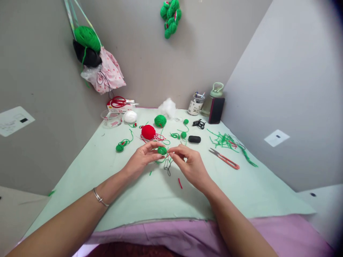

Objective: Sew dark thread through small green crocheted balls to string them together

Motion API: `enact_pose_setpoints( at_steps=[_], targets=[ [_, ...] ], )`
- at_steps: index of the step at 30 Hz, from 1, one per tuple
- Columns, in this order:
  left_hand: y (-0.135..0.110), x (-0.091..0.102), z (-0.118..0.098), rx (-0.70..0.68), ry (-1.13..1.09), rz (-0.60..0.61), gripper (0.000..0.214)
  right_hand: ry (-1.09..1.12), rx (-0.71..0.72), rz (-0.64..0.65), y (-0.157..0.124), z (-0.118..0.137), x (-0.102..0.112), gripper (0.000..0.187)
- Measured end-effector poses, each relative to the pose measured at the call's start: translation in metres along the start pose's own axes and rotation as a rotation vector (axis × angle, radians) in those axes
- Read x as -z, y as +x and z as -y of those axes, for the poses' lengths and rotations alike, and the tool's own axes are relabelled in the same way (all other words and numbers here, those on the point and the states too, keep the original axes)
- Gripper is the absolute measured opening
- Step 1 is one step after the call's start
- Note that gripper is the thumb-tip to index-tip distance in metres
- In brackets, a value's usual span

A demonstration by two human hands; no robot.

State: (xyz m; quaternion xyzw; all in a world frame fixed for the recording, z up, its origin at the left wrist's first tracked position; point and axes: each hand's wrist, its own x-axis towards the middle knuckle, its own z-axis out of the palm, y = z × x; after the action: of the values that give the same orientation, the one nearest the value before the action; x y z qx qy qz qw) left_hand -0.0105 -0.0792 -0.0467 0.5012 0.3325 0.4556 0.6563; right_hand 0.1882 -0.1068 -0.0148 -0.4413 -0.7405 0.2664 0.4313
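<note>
Between the thumb and fingers of my left hand (142, 157) is a small green crocheted ball (162, 150), held just above the table. My right hand (187, 160) pinches at the ball's right side, where a bit of red yarn (168, 155) shows at the fingertips. Whether a needle is also in that pinch is too small to tell. Below the fingers hangs or lies a dark looped thread (167, 168). Loose green strands trail under the ball. On the cloth nearby lie a short red yarn piece (180, 183) and a tiny green scrap (150, 173).
Behind my hands sit a red yarn ball (148, 132), a green yarn ball (160, 121), a white yarn ball (130, 116) and white stuffing (168, 108). Orange thread snips (224, 159), green yarn scraps (223, 140) and a black case (194, 139) lie to the right.
</note>
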Motion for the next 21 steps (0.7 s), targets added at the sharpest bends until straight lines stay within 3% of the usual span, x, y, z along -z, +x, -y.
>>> enact_pose_setpoints(
  at_steps=[21],
  targets=[
    [0.0009, 0.0055, 0.0045, -0.056, 0.167, -0.069, 0.032, -0.246, 0.059, 0.079, -0.0019, -0.0032, -0.0053, 0.016]
  ],
)
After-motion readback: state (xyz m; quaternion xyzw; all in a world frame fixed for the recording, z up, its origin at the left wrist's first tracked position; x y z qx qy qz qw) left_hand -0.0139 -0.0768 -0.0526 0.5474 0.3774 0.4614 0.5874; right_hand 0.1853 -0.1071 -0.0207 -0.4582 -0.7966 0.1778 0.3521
